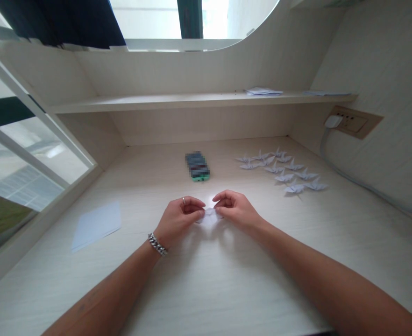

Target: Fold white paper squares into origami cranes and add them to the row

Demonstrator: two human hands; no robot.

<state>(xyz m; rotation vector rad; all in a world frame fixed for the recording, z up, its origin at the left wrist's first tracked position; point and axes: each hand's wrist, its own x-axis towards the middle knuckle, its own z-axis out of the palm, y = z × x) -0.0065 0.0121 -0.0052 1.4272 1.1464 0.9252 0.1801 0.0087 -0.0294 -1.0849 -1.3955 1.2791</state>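
Between my two hands is a small piece of folded white paper (210,215), just above or on the pale desk. My left hand (183,215), with a ring and a chain bracelet, pinches its left side between thumb and fingers. On the opposite side, my right hand (236,207) grips the paper's right edge the same way. The fingers cover part of the paper, so its exact folded shape is hard to make out. Several white folded paper cranes (285,178) stand in a group beyond my right hand.
A phone-like object with a green end (201,177), its face pixelated, lies ahead. White paper sheets (97,225) rest at left. More paper (264,91) sits on the shelf (178,101). A grey cable (360,182) runs along the right wall from the socket (355,121).
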